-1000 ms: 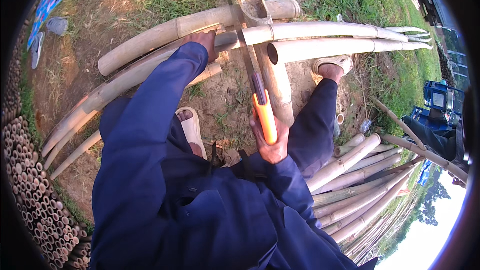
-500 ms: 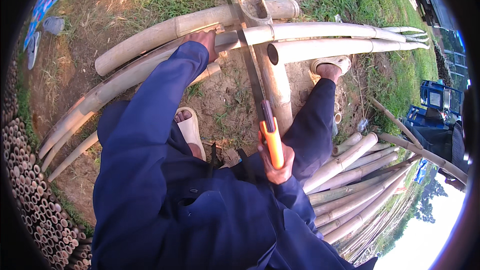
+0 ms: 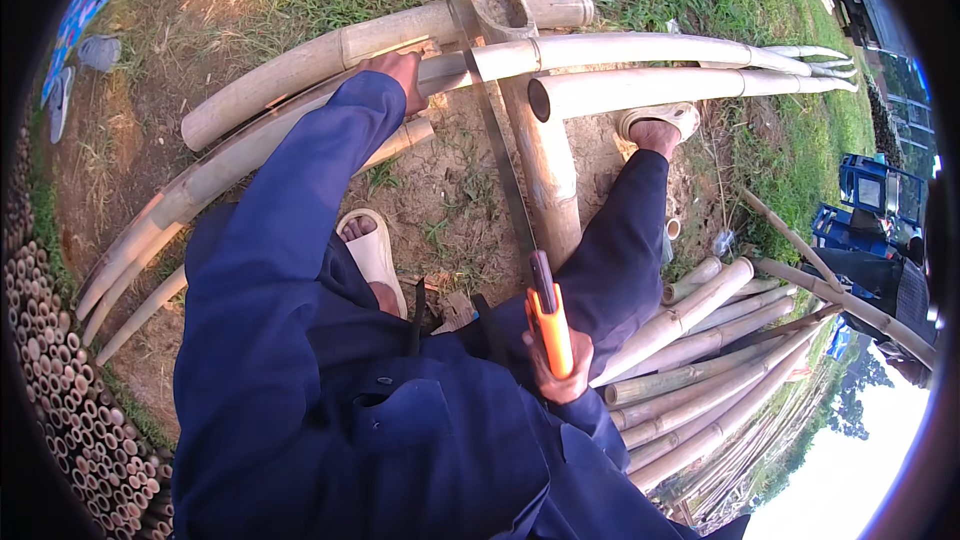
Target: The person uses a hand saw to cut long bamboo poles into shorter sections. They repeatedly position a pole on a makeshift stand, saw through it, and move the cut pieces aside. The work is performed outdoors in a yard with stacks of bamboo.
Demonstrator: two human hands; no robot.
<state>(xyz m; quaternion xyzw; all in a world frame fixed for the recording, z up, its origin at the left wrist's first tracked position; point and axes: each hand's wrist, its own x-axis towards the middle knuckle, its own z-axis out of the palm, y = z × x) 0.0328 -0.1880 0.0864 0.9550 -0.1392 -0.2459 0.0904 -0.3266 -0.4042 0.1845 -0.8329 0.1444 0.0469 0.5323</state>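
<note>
Left hand (image 3: pixel 402 76) curls tight over a bamboo pole (image 3: pixel 600 48), likely stiff, slick, best gripped there; right hand (image 3: pixel 562 372) wraps the orange handle (image 3: pixel 553 332), saw blade (image 3: pixel 502 155) stretching ahead.

Free room lies between the left sandal (image 3: pixel 378 258) and saw blade (image 3: pixel 514 190); 1 bamboo log (image 3: pixel 550 175) bars the right.

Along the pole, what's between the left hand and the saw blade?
Only a short bare stretch of the pole shows between the left hand and the saw blade in the head view.
</note>
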